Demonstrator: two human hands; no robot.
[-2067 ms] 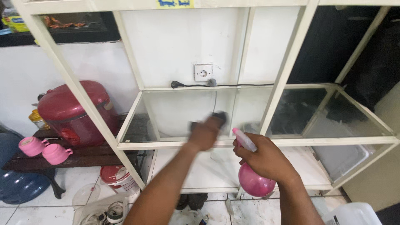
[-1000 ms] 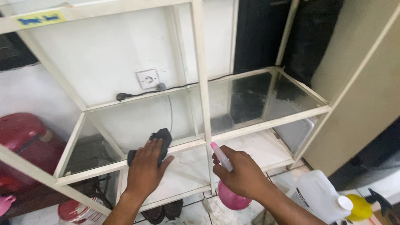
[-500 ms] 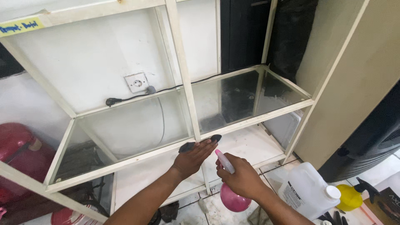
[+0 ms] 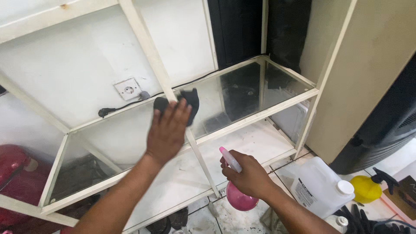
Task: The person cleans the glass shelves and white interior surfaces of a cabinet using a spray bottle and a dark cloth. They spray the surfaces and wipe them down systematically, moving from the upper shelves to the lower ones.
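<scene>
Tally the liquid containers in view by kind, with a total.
Pink spray bottle, held in the right hand: 1
Yellow spray bottle on the floor: 1
White jug with white cap: 1
Total: 3
</scene>
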